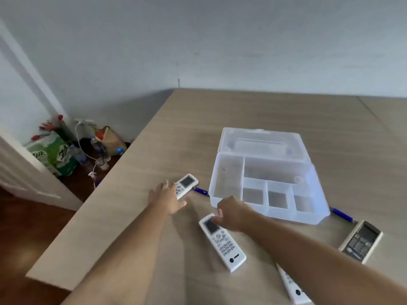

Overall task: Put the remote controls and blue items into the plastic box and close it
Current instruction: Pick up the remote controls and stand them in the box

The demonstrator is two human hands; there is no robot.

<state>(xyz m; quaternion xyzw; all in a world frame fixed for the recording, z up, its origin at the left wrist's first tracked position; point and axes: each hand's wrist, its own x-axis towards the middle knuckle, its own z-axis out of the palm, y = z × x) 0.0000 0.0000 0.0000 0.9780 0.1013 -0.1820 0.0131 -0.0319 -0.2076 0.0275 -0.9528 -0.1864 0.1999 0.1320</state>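
Observation:
A clear plastic box (220,172) lies open on the wooden table, its lid (262,144) folded back and its compartments empty. My left hand (167,198) rests flat on the lower end of a small white remote (187,184), fingers spread. My right hand (231,213) hovers over the screen end of a longer white remote (226,245), fingers apart. A third white remote (293,289) is partly hidden under my right forearm. A dark grey remote (361,242) lies at the right. One blue pen (201,191) lies left of the box, another blue pen (342,214) at its right corner.
The table (220,111) ends at a left edge close to the small remote. On the floor beyond that edge stand bottles (99,148), bags (57,157) and a cable. A wall runs behind the table.

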